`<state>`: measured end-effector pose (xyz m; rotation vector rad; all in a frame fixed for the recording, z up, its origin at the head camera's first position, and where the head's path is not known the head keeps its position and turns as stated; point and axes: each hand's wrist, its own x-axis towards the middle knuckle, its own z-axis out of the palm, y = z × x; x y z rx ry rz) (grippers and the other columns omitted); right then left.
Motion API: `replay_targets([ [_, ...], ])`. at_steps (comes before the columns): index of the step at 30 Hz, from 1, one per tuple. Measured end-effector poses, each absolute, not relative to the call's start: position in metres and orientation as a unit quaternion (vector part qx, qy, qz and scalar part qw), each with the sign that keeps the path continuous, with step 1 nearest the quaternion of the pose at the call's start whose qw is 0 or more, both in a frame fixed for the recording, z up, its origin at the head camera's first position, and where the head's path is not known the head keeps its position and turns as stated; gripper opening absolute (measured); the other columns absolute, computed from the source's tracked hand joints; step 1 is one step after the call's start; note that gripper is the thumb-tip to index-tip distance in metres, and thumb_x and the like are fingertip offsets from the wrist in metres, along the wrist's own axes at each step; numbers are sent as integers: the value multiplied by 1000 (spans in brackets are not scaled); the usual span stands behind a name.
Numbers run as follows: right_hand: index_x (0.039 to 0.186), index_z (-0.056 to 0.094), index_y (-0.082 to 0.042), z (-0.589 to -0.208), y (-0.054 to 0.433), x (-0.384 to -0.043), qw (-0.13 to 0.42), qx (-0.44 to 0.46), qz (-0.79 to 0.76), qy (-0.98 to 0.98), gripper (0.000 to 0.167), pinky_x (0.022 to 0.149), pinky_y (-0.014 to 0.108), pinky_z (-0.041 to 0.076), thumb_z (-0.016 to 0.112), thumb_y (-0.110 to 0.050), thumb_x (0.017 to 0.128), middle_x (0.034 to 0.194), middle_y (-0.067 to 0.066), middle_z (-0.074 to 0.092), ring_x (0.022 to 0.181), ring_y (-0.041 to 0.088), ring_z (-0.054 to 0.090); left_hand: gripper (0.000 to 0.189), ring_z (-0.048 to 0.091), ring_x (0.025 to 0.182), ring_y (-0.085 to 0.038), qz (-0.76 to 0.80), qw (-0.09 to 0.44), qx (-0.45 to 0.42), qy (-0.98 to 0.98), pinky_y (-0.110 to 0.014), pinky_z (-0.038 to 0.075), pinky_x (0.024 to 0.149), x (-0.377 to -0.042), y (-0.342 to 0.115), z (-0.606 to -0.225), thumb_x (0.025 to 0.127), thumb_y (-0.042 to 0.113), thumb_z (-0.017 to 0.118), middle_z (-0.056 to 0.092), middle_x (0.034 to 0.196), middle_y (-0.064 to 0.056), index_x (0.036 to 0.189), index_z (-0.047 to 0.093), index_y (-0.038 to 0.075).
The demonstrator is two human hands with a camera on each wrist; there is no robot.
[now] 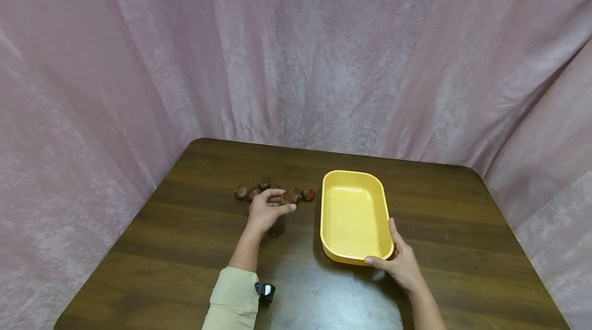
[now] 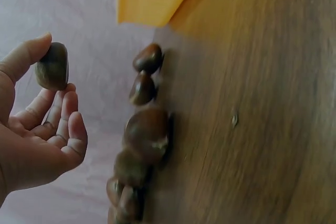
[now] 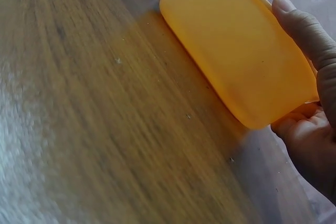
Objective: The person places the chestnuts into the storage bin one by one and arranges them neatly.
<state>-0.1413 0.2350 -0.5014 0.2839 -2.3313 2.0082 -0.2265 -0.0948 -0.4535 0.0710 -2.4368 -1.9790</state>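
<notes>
My left hand (image 1: 264,214) pinches a brown chestnut (image 2: 52,67) between thumb and fingertips, held up off the table. Beneath and beyond that hand, several more chestnuts (image 1: 241,191) lie in a loose cluster, some partly covered by it in the head view. To their right stands a yellow rectangular tub (image 1: 355,222). With the thumb over its rim and the fingers along its outer side, my right hand (image 1: 403,264) grips the tub's near right corner. In the right wrist view the tub's outer wall (image 3: 231,51) sits on the table.
The dark wooden table (image 1: 185,268) has rounded far corners. Pink curtains (image 1: 324,62) hang behind it and along both sides. A dark strap with a small device (image 1: 265,292) is at my left sleeve. Small specks (image 2: 234,118) dot the tabletop.
</notes>
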Motion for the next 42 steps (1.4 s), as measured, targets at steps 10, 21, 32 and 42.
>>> replay_targets([
  [10,147,1,2,-501,234,-141,24,86,654,-751,112,84,17,43,79,8,67,152,19,3,112,2,47,48,56,90,-21,-609,-17,-27,-793,-36,49,74,-240,-68,-446,68,22,84,61,101,-3,110,64,10],
  [21,148,2,-1,-500,235,-140,20,68,642,-764,113,84,18,44,80,5,67,151,19,7,115,21,47,46,54,95,-20,-602,-60,-57,-794,-34,49,74,-256,-36,-436,68,23,84,59,102,-2,108,65,12],
  [32,148,1,-1,-501,234,-141,20,72,638,-766,112,85,17,42,80,4,68,151,19,6,116,17,46,43,53,92,-19,-606,-89,-43,-789,-30,49,74,-267,-11,-431,67,18,85,58,97,-2,104,64,13],
  [42,149,0,-5,-506,233,-137,16,71,656,-751,112,81,24,48,78,4,70,146,26,22,106,23,54,42,54,87,-20,-629,-113,-60,-766,-30,49,70,-275,7,-422,67,17,86,57,95,-5,102,63,13],
])
